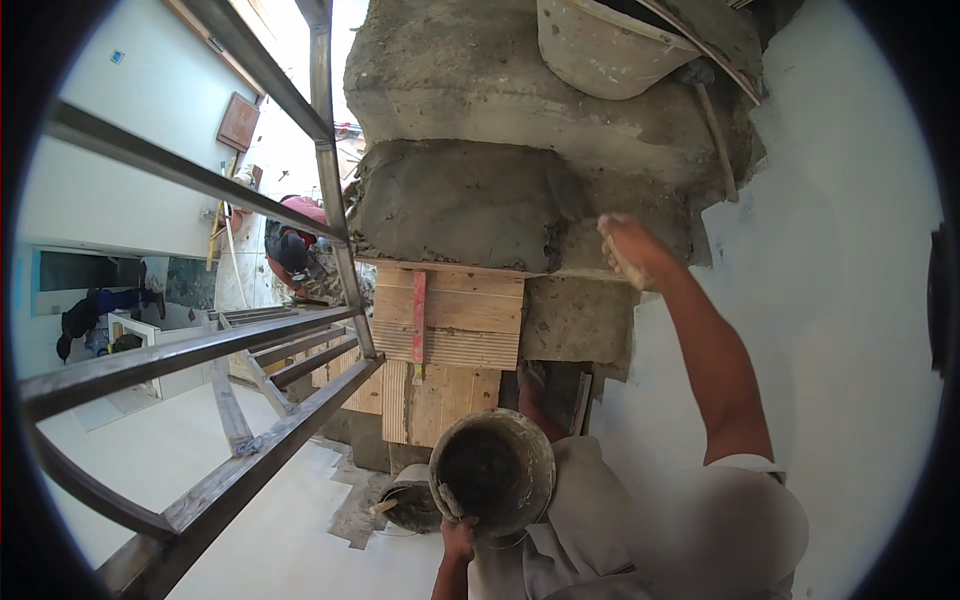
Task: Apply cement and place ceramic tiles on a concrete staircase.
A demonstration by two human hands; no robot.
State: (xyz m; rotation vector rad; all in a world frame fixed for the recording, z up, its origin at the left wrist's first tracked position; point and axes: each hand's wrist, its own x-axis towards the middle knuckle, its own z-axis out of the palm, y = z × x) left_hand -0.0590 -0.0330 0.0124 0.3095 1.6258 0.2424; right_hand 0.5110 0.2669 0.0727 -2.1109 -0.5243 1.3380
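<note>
My left hand (458, 538) grips the rim of a mortar-stained bucket (542, 470), tilted so that dark grey material shows inside. My right hand (632, 248) is stretched forward above the bare concrete beside a bed of wet grey mortar (460, 200) spread on a step. Its fingers are curled and dusty; what lies in them, if anything, is hidden. Below the mortar, wood-look tiles (470, 310) cover the stair face and the lower tread. A red level (419, 315) rests on these tiles. One bare foot (533, 380) stands by the tiled step.
A metal railing (345, 260) runs along the left. Behind the held bucket sits a second bucket (410, 505) with a wooden-handled tool. A large tub (610, 50) stands on the upper step. A white wall (820, 260) bounds the right. Two people work below, beyond the railing.
</note>
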